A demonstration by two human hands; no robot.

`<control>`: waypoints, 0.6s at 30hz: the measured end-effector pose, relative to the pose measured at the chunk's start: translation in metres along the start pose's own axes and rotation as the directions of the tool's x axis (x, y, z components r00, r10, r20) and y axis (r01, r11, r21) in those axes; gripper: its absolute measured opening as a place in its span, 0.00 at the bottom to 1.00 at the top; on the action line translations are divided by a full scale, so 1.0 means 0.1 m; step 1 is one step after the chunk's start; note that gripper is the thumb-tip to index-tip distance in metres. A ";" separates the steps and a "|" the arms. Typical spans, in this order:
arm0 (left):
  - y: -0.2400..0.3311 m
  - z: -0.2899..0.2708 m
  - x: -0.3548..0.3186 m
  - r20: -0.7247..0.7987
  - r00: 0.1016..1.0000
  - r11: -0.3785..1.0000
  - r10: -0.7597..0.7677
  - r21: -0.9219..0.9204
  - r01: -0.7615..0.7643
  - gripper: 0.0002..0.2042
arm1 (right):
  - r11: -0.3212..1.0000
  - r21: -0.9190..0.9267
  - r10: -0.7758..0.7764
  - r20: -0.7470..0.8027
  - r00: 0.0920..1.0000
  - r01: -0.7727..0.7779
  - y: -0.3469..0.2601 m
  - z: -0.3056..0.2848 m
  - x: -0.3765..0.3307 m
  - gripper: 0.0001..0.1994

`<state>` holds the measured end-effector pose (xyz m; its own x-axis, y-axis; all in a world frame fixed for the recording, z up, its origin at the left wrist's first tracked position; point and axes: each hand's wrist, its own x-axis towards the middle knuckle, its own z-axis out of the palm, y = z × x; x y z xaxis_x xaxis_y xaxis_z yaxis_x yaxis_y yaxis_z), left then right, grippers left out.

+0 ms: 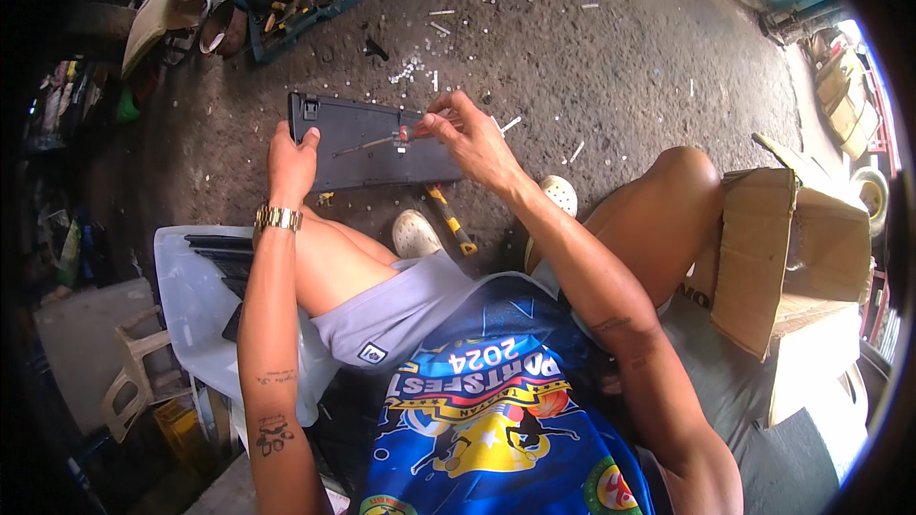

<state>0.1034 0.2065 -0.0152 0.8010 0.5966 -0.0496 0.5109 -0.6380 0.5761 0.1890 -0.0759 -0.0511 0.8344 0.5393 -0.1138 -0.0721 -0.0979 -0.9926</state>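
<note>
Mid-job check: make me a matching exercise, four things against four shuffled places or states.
1. Left hand
2. Screwdriver
3. Toolbox
4. Cardboard box

A. beside the right leg
B. gripping the black panel at its left end
C. upper left, open, with tools inside
D. in the right hand

Pairs: 1-B; 2-D; 3-C; 4-A.
</note>
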 end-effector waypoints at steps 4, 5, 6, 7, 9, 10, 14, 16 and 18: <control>0.07 -0.02 -0.08 0.089 0.996 0.975 -0.014 -0.220 0.033 0.16 | 0.993 0.068 0.094 0.033 0.995 -0.096 -0.08 -0.08 -0.03 0.16; 0.11 -0.01 -0.09 0.146 0.988 0.945 -0.057 -0.310 0.100 0.17 | 0.990 0.068 0.121 0.050 0.991 -0.124 -0.08 -0.13 -0.04 0.17; 0.16 0.00 -0.10 0.173 0.985 0.916 -0.008 -0.394 0.077 0.19 | 0.991 0.033 0.125 0.039 0.991 -0.126 -0.09 -0.18 -0.05 0.17; 0.22 0.02 -0.12 0.211 0.977 0.890 -0.012 -0.444 0.107 0.22 | 0.989 -0.005 0.150 0.042 0.988 -0.150 -0.08 -0.23 -0.06 0.18; 0.34 0.08 -0.14 0.224 0.973 0.907 -0.053 -0.396 0.141 0.28 | 0.980 -0.116 0.165 0.010 0.986 -0.163 -0.06 -0.30 -0.08 0.21; 0.40 0.12 -0.14 0.201 0.979 0.880 -0.035 -0.458 0.125 0.31 | 0.987 -0.101 0.125 -0.021 0.992 -0.127 -0.05 -0.32 -0.09 0.21; 0.59 0.23 -0.02 0.255 0.965 0.707 -0.062 -0.672 0.222 0.30 | 0.997 -0.049 0.055 -0.143 0.988 -0.062 0.00 -0.32 -0.12 0.20; 0.62 0.25 0.06 0.260 0.964 0.720 -0.056 -0.659 0.220 0.30 | 0.998 0.018 0.062 -0.167 0.984 -0.060 0.00 -0.29 -0.13 0.19; 0.60 0.21 0.13 0.308 0.949 0.734 -0.060 -0.631 0.251 0.31 | 0.992 -0.017 0.124 -0.172 0.977 -0.128 -0.03 -0.26 -0.14 0.17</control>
<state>0.1510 0.1658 0.0012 0.8261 0.4546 -0.3331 0.3794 -0.0116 0.9252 0.1916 -0.1052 -0.0450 0.9004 0.3714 -0.2265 -0.1692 -0.1808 -0.9689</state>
